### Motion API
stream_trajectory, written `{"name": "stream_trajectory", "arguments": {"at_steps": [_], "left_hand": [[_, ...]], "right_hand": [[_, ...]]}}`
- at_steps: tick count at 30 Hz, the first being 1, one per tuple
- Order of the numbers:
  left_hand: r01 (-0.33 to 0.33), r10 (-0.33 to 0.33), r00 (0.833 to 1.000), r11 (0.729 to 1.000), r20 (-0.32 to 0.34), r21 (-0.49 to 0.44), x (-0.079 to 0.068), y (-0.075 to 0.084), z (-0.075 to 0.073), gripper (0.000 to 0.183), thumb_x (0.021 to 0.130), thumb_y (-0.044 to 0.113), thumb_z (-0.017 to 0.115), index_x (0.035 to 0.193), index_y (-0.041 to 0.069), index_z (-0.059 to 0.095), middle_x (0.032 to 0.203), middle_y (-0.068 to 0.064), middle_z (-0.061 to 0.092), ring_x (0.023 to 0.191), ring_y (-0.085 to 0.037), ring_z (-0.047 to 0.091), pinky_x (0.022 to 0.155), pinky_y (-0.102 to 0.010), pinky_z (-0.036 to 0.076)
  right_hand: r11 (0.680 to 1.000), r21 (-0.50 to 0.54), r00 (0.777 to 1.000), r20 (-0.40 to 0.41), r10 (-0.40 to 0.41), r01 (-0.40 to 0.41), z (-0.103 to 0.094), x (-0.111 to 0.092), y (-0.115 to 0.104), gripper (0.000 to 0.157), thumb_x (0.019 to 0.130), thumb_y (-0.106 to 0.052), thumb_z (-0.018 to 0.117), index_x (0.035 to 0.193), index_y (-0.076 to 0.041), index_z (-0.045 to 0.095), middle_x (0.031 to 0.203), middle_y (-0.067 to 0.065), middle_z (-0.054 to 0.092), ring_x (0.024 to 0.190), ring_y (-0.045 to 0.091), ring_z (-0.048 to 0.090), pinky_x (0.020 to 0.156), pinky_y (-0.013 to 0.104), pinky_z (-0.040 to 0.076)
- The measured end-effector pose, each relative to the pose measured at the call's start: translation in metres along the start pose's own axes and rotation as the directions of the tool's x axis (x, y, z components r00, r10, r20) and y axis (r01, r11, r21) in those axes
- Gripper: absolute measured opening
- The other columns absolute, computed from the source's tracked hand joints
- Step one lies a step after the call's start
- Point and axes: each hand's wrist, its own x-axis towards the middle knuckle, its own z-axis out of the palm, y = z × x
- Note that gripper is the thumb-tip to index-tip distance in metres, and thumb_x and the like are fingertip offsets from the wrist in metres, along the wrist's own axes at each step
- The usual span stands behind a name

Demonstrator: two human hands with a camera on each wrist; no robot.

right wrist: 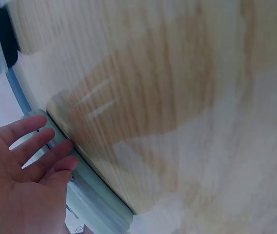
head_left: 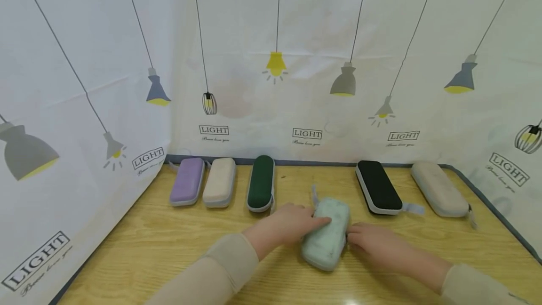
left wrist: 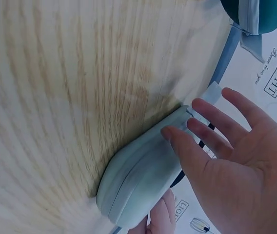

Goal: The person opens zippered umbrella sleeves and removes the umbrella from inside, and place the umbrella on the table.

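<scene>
A mint-green zip case [head_left: 327, 234] lies slantwise on the table between both hands. My left hand [head_left: 288, 224] reaches in from its left side, with one digit laid over the top of the case. In the left wrist view, the left fingers [left wrist: 216, 117] are loosely extended by the end with the pale fabric tab [left wrist: 211, 92]. On the opposite side, my right hand [head_left: 374, 244] has its fingertips at the zipped edge, beside a small dark bit. The right wrist view shows the thumb and forefinger close together at the zipper seam [right wrist: 87, 192], pinching what looks like the zipper pull.
Along the back stand a purple case [head_left: 186, 181], a cream case [head_left: 219, 182] and a dark green case [head_left: 260, 182] on the left. A black case [head_left: 378, 187] and a beige case [head_left: 440, 188] lie to the right. Lamp-printed cloth [head_left: 271, 107] encloses the wooden table [head_left: 178, 253].
</scene>
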Motion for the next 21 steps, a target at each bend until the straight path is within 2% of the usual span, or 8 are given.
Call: {"name": "stream_trajectory", "arguments": {"at_steps": [3, 7, 11, 16, 19, 21], "left_hand": [[0.011, -0.010, 1.000, 0.999, -0.024, 0.033, 0.004, 0.001, -0.001, 0.060, 0.096, 0.019, 0.042, 0.141, 0.044, 0.010, 0.139, -0.002, 0.036, 0.116, -0.019, 0.045, 0.088, -0.037, 0.040], [0.007, 0.003, 0.995, 0.995, -0.097, 0.100, 0.007, 0.004, -0.002, 0.065, 0.094, 0.016, 0.046, 0.141, 0.044, 0.010, 0.139, -0.006, 0.032, 0.114, -0.020, 0.045, 0.081, -0.034, 0.044], [-0.018, 0.044, 0.986, 0.987, -0.160, 0.159, 0.013, 0.006, 0.001, 0.067, 0.093, 0.015, 0.048, 0.140, 0.045, 0.012, 0.146, 0.000, 0.019, 0.124, -0.022, 0.033, 0.087, -0.037, 0.041], [-0.027, 0.045, 0.992, 0.989, -0.116, 0.148, 0.017, 0.008, 0.004, 0.063, 0.095, 0.019, 0.041, 0.141, 0.042, 0.007, 0.148, 0.015, 0.005, 0.135, -0.020, 0.011, 0.097, -0.045, 0.031], [-0.011, 0.023, 0.996, 0.991, -0.092, 0.131, 0.017, 0.009, 0.006, 0.061, 0.096, 0.021, 0.038, 0.141, 0.042, 0.003, 0.147, 0.016, 0.006, 0.135, -0.020, 0.009, 0.097, -0.045, 0.031], [0.000, 0.011, 0.996, 0.991, -0.084, 0.132, 0.018, 0.010, 0.006, 0.060, 0.096, 0.021, 0.037, 0.141, 0.042, 0.003, 0.148, 0.016, 0.006, 0.135, -0.020, 0.008, 0.098, -0.045, 0.030]], "right_hand": [[1.000, -0.008, 1.000, -0.008, -0.019, 0.019, -0.001, -0.003, 0.004, 0.013, 0.083, -0.011, 0.060, 0.076, -0.020, 0.054, 0.086, -0.012, 0.050, 0.081, 0.009, 0.049, 0.068, 0.030, 0.045], [0.999, -0.025, 0.999, -0.019, -0.032, 0.032, -0.002, -0.005, 0.007, 0.008, 0.082, -0.011, 0.061, 0.081, -0.018, 0.059, 0.095, -0.008, 0.056, 0.088, 0.013, 0.052, 0.072, 0.031, 0.046], [0.999, -0.036, 1.000, 0.004, -0.007, 0.008, -0.004, -0.006, 0.008, 0.007, 0.082, -0.011, 0.061, 0.086, -0.016, 0.063, 0.098, -0.006, 0.058, 0.090, 0.014, 0.054, 0.074, 0.031, 0.046], [0.998, -0.068, 1.000, -0.008, 0.004, -0.005, -0.003, -0.005, 0.010, 0.008, 0.080, -0.010, 0.063, 0.085, -0.016, 0.064, 0.098, -0.003, 0.059, 0.089, 0.015, 0.056, 0.073, 0.032, 0.047], [0.996, -0.084, 0.999, -0.035, -0.005, 0.002, -0.002, -0.006, 0.011, 0.008, 0.078, -0.011, 0.066, 0.083, -0.017, 0.065, 0.096, -0.003, 0.059, 0.087, 0.015, 0.056, 0.071, 0.031, 0.048], [0.995, -0.097, 0.999, -0.050, -0.007, 0.002, -0.002, -0.007, 0.011, 0.008, 0.077, -0.012, 0.067, 0.081, -0.018, 0.064, 0.089, -0.005, 0.057, 0.080, 0.012, 0.055, 0.066, 0.029, 0.047]]}}
